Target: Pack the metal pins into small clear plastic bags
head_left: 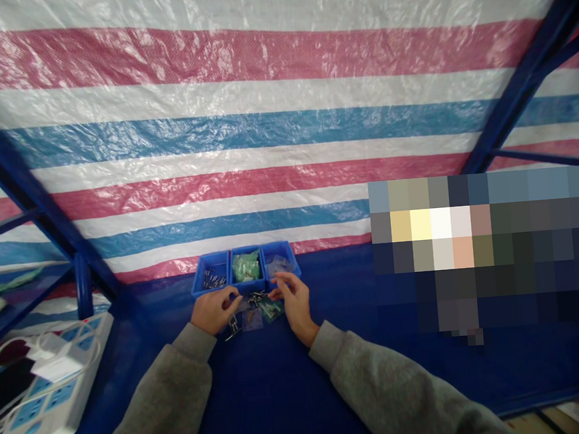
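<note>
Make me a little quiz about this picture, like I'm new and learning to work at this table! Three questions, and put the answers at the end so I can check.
1. Count: how many blue boxes are in the row?
2. Fill in the blank: the white power strip is on the ____ side of the picture.
3. Pick one: which is nearest the box at the right end?
A) left hand
B) right hand
C) power strip

Key: 1. Three. 2. Left. 3. B.

No legible text; none on bins (215, 262) beyond left hand (215, 310), bags (252, 321) beside it, power strip (58, 397) to its left.
</note>
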Tool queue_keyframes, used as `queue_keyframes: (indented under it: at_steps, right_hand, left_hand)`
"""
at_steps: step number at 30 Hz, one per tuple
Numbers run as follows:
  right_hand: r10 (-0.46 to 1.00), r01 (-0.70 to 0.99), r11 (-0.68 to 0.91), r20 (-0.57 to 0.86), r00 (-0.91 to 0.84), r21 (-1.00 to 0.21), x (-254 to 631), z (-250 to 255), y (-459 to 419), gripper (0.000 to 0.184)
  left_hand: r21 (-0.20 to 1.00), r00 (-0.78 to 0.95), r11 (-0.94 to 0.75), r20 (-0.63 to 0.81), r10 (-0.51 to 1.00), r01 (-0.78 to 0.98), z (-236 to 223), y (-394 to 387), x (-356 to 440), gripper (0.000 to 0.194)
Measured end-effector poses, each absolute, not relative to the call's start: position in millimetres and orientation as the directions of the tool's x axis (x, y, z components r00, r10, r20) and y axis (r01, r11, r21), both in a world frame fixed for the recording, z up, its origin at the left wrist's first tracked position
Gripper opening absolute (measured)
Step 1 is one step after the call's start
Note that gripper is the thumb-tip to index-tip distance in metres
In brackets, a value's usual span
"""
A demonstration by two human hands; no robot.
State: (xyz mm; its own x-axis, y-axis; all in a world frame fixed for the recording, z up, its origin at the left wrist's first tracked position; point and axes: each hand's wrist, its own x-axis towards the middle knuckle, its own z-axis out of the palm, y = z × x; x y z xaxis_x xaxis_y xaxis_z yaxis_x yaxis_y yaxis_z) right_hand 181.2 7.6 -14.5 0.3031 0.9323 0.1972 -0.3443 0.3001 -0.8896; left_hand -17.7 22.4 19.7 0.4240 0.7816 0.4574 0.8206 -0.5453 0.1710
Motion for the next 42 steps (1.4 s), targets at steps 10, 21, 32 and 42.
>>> queue_keyframes:
  at_steps: [10,21,32,42]
  right_hand:
    - [0.864,0.040,0.475,0.475,0.169,-0.879,177.8,-9.4,-9.7,0.018]
    - [0.849,0.064,0.504,0.507,0.144,-0.861,176.8,-8.8,-10.8,0.019]
    - [0.835,0.125,0.526,0.539,0.114,-0.841,176.6,-11.0,-9.7,0.021]
    - [0.825,0.175,0.550,0.564,0.040,-0.816,176.9,-2.0,-13.1,0.022]
  left_hand:
    - [0.002,0.472,-0.486,0.240,0.849,0.874,19.5,22.3,-20.1,0.038]
    - [-0.094,0.493,-0.484,0.209,0.845,0.870,22.7,19.1,-18.5,0.022]
    - [-0.047,0.556,-0.583,0.373,0.743,0.811,19.6,19.8,-18.3,0.023]
    - [0.320,0.298,-0.652,0.695,0.655,0.687,17.0,4.8,-5.4,0.020]
